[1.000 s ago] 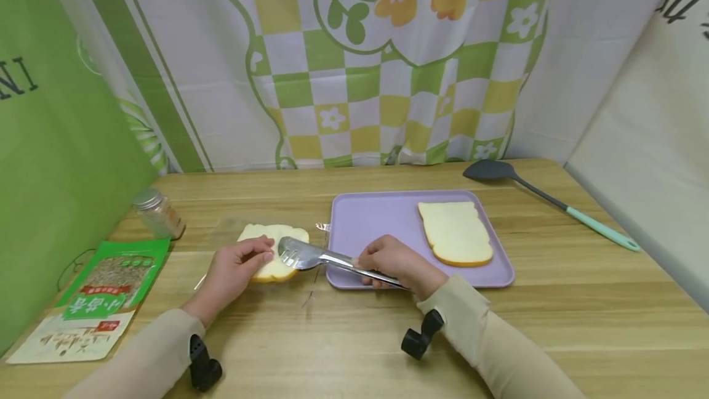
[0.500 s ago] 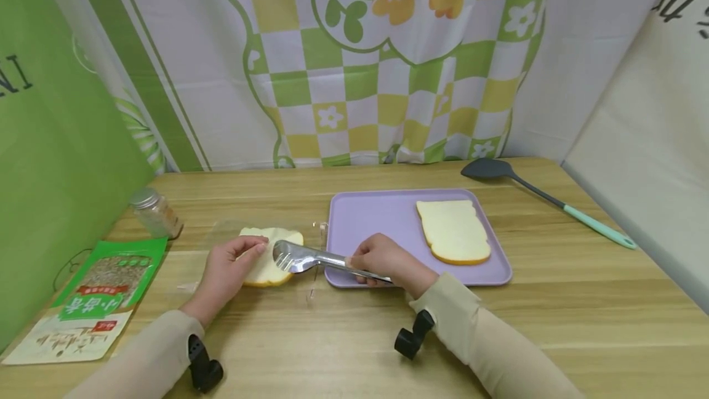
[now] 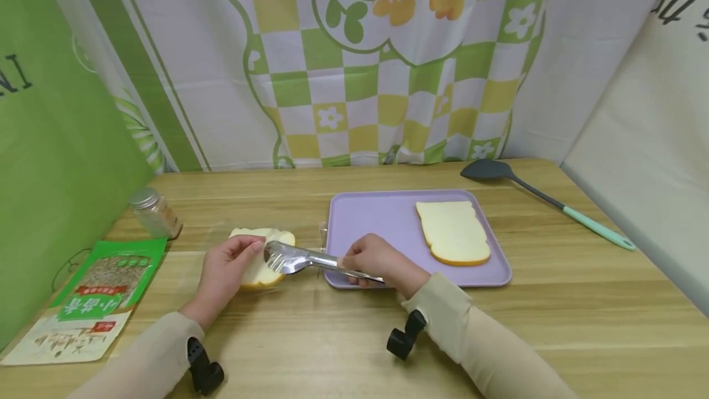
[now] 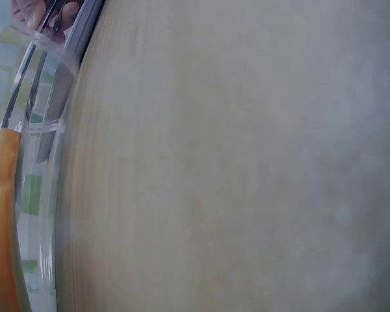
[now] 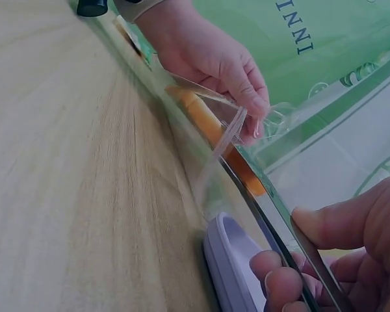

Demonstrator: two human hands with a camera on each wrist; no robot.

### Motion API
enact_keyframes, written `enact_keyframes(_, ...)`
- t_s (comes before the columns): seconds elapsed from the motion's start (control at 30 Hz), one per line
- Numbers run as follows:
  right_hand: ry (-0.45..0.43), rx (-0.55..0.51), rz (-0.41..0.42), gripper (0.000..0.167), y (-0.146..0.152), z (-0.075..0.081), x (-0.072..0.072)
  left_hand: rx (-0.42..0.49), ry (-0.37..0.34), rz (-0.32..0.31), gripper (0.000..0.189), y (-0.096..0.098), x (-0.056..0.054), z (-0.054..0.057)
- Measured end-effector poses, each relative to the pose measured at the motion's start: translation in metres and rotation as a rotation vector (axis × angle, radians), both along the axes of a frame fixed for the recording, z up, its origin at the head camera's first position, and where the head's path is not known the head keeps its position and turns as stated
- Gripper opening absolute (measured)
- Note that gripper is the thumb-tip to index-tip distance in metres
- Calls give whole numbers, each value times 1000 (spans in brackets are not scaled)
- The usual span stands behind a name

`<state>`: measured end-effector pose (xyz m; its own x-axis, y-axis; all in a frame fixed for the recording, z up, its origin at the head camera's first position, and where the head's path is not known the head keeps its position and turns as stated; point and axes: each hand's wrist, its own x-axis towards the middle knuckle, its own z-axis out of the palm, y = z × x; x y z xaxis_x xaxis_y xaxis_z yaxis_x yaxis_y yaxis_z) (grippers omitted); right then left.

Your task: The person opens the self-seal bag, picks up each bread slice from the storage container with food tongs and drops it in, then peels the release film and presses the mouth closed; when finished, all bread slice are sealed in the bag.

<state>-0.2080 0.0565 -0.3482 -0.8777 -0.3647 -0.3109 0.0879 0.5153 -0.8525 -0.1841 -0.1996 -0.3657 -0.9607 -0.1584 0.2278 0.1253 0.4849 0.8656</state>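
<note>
A slice of bread [image 3: 282, 237] lies inside a clear plastic bag [image 5: 225, 144] left of the purple tray. My left hand [image 3: 223, 266] pinches the bag's edge between thumb and fingers, above the slice. My right hand [image 3: 378, 260] grips metal tongs [image 3: 310, 258] over the tray's front left corner, and their slotted head reaches left over the bread. In the right wrist view the tongs' two arms run towards the slice's orange crust [image 5: 201, 116]. The left wrist view shows the crust near the tongs' tips. A second slice of bread [image 3: 454, 233] lies on the tray [image 3: 365, 214].
At the back right lies a spatula [image 3: 545, 199] with a dark head and mint handle. A lidded glass jar [image 3: 157, 214] and a green seasoning packet [image 3: 94, 291] are on the left. A checked curtain [image 3: 365, 97] hangs behind the wooden table [image 3: 332, 343].
My right hand and the tongs have moved left, and the bagged slice has shifted left too. My left hand has moved slightly left, still pinching the bag.
</note>
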Motion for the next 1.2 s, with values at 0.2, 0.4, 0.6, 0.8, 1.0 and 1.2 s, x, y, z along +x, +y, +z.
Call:
enact_keyframes(0.2,-1,-30,31,18,-2,-3,-6,63,27,-40,16,3,0,1)
enact_keyframes(0.4,2,-38,37,18,-4,-4,-9,85,31,-39,16,3,0,1)
enact_keyframes(0.6,2,-13,44,18,-5,-5,-11,109,25,-59,17,3,0,0)
enact_keyframes(0.8,19,-15,36,16,-2,-2,-13,60,30,-61,19,0,0,0)
enact_keyframes(1.0,34,-19,62,17,-1,-1,-16,82,64,-65,18,0,0,0)
enact_keyframes(1.2,59,16,66,16,-5,-1,-17,122,74,-83,17,2,2,0)
